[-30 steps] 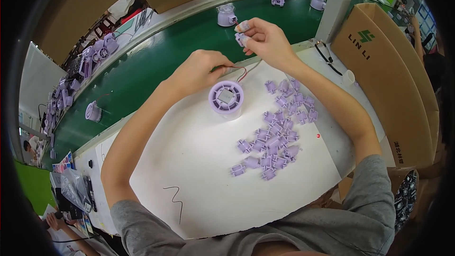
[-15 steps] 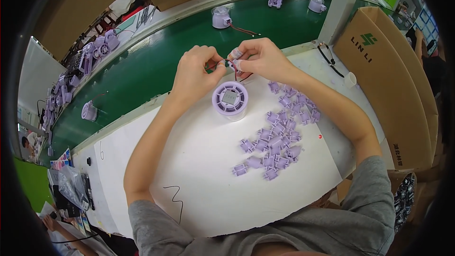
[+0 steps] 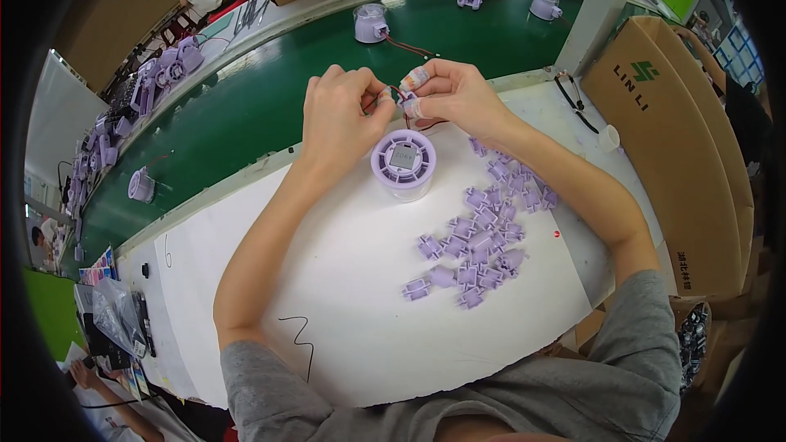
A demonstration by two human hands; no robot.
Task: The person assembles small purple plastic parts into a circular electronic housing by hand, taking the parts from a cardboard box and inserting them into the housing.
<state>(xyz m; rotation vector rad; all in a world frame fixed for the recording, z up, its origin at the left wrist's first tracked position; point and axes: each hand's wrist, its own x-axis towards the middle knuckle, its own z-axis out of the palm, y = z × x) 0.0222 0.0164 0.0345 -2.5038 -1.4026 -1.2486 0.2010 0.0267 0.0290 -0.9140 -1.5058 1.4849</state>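
A round purple housing (image 3: 403, 162) with a slotted ring, a dark square at its centre and a clear lower part stands on the white sheet below my hands. Thin red and dark wires (image 3: 407, 120) run up from behind it to my fingers. My left hand (image 3: 342, 119) pinches the wires, thumb against fingertips. In my right hand (image 3: 463, 100), with tape wrapped on its fingertips, a small purple part (image 3: 407, 98) is gripped between thumb and fingers, mostly hidden. The wires meet that part; whether they pass through it I cannot tell.
Several small purple plastic pieces (image 3: 479, 241) lie heaped on the white sheet (image 3: 352, 311). Beyond runs a green conveyor belt (image 3: 270, 82) carrying a wired purple housing (image 3: 371, 24) and other parts. A cardboard box (image 3: 671, 155), a white cap (image 3: 607, 138) and a metal post (image 3: 591, 24) stand at right.
The housings on the belt have shifted left. My hands stay together over the round housing, with small finger movements at the wires and purple part. The view has tilted slightly.
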